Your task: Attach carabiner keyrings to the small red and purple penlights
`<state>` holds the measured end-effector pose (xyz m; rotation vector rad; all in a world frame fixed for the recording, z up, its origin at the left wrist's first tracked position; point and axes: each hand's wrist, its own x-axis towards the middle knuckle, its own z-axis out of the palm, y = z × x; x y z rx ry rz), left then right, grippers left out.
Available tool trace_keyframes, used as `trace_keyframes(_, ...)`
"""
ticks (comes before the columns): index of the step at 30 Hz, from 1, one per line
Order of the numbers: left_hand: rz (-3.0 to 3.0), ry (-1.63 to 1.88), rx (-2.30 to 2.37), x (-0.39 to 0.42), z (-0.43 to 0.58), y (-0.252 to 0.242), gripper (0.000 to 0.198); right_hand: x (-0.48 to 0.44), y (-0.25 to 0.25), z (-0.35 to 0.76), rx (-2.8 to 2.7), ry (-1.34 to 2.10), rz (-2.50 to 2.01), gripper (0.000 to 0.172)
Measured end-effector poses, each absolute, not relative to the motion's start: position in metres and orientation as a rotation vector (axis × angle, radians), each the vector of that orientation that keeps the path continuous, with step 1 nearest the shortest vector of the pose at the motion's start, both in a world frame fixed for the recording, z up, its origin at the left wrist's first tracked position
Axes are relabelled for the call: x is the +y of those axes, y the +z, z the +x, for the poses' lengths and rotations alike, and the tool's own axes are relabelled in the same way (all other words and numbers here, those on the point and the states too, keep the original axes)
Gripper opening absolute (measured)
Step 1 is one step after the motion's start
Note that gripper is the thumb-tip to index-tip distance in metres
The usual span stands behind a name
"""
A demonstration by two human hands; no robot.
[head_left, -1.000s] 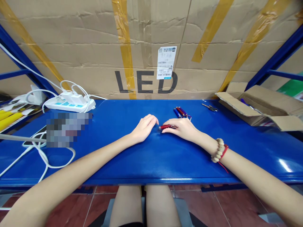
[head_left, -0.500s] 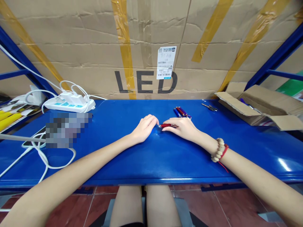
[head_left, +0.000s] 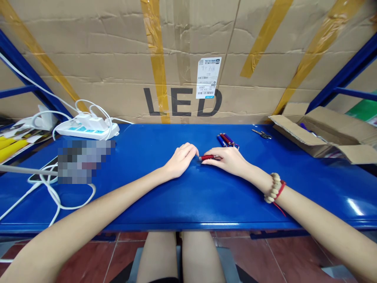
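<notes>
Between the fingers and thumb of my right hand (head_left: 228, 159) is a small red cylinder with a silver end (head_left: 208, 157), pointing left just above the blue table (head_left: 176, 204). My left hand (head_left: 182, 159) is beside that silver end, its fingers together and bent; whether anything is inside them is hidden. Behind my right hand lie several similar blue and red cylinders (head_left: 226, 139), partly covered by it. A key on a ring (head_left: 262, 134) rests to their right.
An open cardboard box (head_left: 300, 131) stands at the back right. At the left are a white power strip (head_left: 88, 129), looped white cables (head_left: 54, 192), a phone and a blurred-out patch. A large cardboard sheet (head_left: 118, 70) rises behind the table.
The whole view has shifted very slightly. Both hands keep nearly the same pose, with the red cylinder still in my right hand.
</notes>
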<state>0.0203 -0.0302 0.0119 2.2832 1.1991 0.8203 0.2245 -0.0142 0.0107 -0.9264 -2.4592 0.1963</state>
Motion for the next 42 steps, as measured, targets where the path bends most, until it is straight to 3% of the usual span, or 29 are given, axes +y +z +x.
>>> trace_keyframes(42,2.299,0.790,1.210,-0.0288,0.0207,0.0097,0.033,-0.0153,0.0129,0.2238,-2.485,0.234,-0.928,0.030)
